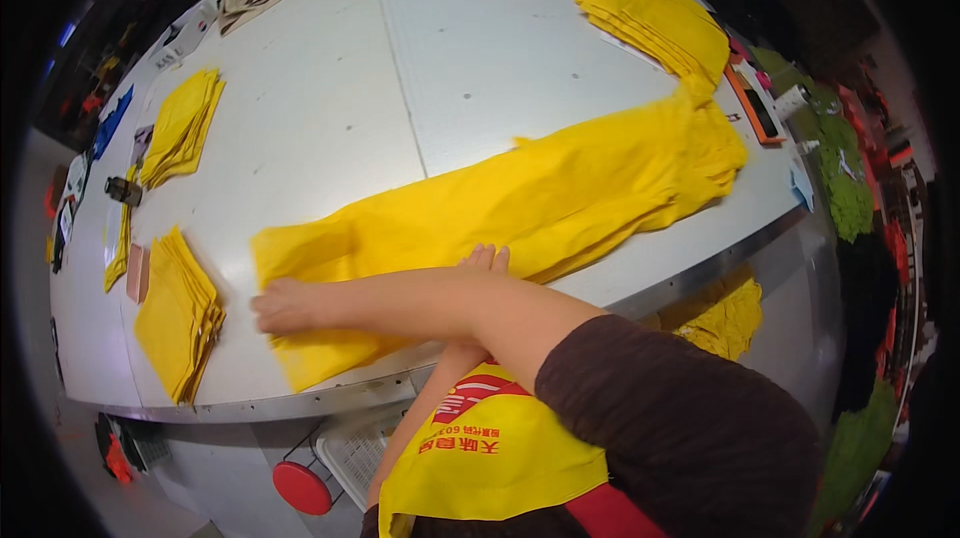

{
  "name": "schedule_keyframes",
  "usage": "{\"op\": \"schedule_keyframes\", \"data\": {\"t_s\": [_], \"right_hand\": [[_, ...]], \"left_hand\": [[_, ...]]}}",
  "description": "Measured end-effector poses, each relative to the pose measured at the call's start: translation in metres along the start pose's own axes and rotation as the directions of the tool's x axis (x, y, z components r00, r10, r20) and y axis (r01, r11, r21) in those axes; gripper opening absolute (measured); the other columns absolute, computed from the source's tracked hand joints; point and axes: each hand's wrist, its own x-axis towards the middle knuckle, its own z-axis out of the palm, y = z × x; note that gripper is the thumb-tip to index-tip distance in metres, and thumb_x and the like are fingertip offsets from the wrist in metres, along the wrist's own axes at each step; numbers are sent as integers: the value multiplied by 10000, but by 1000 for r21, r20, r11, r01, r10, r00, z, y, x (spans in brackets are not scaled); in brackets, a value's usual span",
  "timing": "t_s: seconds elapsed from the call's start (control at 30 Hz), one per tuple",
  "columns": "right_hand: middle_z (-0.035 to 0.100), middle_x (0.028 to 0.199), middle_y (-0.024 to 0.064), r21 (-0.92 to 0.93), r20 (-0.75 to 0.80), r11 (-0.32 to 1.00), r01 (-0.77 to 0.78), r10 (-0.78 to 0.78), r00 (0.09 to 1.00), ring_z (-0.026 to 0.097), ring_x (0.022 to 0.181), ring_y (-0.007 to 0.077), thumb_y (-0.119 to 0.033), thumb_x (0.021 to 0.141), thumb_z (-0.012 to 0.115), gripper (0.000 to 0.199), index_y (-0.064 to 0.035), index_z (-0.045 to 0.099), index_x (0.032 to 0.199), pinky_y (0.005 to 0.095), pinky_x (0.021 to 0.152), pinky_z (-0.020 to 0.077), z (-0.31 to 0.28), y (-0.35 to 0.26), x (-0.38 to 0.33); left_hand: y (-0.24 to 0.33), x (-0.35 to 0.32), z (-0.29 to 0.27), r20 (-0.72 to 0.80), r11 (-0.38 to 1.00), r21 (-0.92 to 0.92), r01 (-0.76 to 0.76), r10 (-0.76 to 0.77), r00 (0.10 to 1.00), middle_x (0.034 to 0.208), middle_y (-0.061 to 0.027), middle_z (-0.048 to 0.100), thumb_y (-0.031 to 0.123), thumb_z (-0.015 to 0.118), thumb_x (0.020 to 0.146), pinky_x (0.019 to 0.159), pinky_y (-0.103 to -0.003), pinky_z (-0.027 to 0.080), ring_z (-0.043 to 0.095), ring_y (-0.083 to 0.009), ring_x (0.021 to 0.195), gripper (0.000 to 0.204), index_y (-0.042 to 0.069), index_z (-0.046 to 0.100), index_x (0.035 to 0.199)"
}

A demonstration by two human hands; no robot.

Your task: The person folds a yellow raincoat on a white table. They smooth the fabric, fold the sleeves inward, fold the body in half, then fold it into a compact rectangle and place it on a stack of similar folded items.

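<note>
A long strip of layered yellow cloth [450, 203] lies slantwise across the white table, bunched and wrinkled at its right end. My right forearm crosses over my left one. At the cloth's left end, my right hand [285, 306] is closed on the edge, slightly blurred. My left hand [485, 258] rests on the cloth near its middle, fingertips stretched out; the rest of it is hidden under my right forearm. Left of my right hand is a folded yellow cloth stack [180, 318].
Another folded yellow stack [185, 128] lies farther left, near a dark cylinder [123, 191]. A taller yellow pile [655, 18] stands far right, beside an orange-and-black box [755, 103]. Below the table's front edge are a red stool [302, 488] and a white basket [360, 453].
</note>
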Motion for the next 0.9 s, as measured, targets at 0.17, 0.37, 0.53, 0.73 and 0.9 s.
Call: {"op": "schedule_keyframes", "data": {"t_s": [0.17,0.37,0.53,0.73,0.9], "right_hand": [[552,797,146,142,-367,990,-24,75,927,593,698,335,-106,730,538,46,-65,553,713,397,563,478,-119,-27,31],[579,822,96,186,-680,968,169,3,734,545,804,295,46,650,604,190,-65,571,801,349,665,463,-253,-8,-120],[584,826,74,174,-600,856,-487,484,637,547,760,231,-98,739,683,172,-62,575,868,311,677,452,-299,-12,-348],[556,1023,118,375,-118,450,-810,890,440,521,985,241,-129,813,541,149,-28,560,921,294,832,424,-221,-10,-489],[545,1130,191,-54,-457,395,-917,807,375,521,1047,327,-209,838,510,339,11,508,1095,375,854,431,-248,8,-479]], "left_hand": [[4,16,17,3,967,177,184,-188,982,1319,-204,399,346,516,862,1039,-488,219,357,-348,1241,534,14,429,1271],[-68,-17,24,-240,809,365,460,-396,886,1294,-201,418,258,557,853,1026,-449,240,382,-313,1212,487,8,425,1250],[-113,-67,4,-225,811,296,506,-455,862,1281,-199,428,258,557,851,1017,-445,251,392,-313,1201,478,12,436,1242],[-122,-62,14,-219,813,274,514,-468,856,1266,-197,441,258,559,848,1006,-440,265,405,-313,1188,466,16,448,1231],[-121,-69,15,-238,798,278,534,-482,843,1253,-194,452,258,560,846,996,-436,276,415,-313,1178,457,20,458,1223]]}}
